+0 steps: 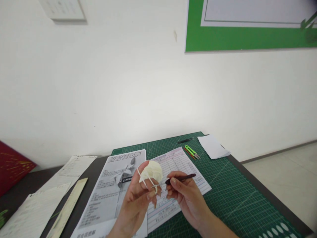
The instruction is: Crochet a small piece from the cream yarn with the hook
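My left hand (138,200) is closed, with a strand of cream yarn (146,178) looped over the raised index finger and its end pinched at the thumb. My right hand (184,193) grips a crochet hook by its dark handle (182,178). The hook's thin metal shaft points left and meets the yarn near my left fingertips. Just behind my left fingers sits a cream yarn ball (155,170), partly hidden by them. Beneath both hands lie a printed sheet with a flower picture (99,191) and a printed table sheet (170,165).
A green cutting mat (230,195) covers much of the dark table. Green thread snips (191,151), a dark slim tool (185,140) and white paper (213,147) lie toward the back right. On the left are handwritten sheets (49,198), a ruler-like strip (68,208) and a red item (12,168).
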A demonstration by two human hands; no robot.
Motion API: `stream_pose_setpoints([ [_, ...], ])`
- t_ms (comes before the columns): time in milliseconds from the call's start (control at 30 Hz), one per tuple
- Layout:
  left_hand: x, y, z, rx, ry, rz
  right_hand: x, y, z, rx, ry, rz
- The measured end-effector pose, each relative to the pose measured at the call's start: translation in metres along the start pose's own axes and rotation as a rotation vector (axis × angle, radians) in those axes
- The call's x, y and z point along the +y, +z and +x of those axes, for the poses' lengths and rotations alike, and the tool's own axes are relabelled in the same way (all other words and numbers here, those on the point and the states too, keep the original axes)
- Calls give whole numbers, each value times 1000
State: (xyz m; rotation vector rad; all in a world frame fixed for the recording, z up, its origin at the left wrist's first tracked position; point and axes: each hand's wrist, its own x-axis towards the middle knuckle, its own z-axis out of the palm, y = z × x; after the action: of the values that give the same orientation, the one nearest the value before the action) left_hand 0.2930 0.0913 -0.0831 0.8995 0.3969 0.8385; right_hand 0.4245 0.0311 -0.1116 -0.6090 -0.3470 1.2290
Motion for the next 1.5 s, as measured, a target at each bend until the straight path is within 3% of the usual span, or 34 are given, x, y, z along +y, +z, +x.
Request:
stream_pose_setpoints([
  [133,-6,3,-1,68,153,152,1,0,-1,50,-79,-72],
  [300,-14,7,-2,138,356,308,4,-3,-7,107,-303,-319],
  [400,-16,8,-3,164,330,278,4,-3,-10,67,-454,-506],
  [500,-14,5,0,131,155,116,3,-3,-11,-28,-533,-655],
  [600,-12,-1,5,119,26,61,1,-2,-11,10,-494,-620],
  [733,-12,-4,10,149,47,232,0,-1,-8,57,-469,-563],
  [900,-12,-5,10,-39,-31,111,2,-2,0,-31,-140,-299],
  [1033,-13,-4,7,-116,-81,205,5,0,3,-143,24,-71],
  [1300,-15,-1,3,-89,-23,304,4,0,4,-64,46,-26],
  [1500,-15,5,2,70,71,503,5,-1,4,-24,30,-89],
])
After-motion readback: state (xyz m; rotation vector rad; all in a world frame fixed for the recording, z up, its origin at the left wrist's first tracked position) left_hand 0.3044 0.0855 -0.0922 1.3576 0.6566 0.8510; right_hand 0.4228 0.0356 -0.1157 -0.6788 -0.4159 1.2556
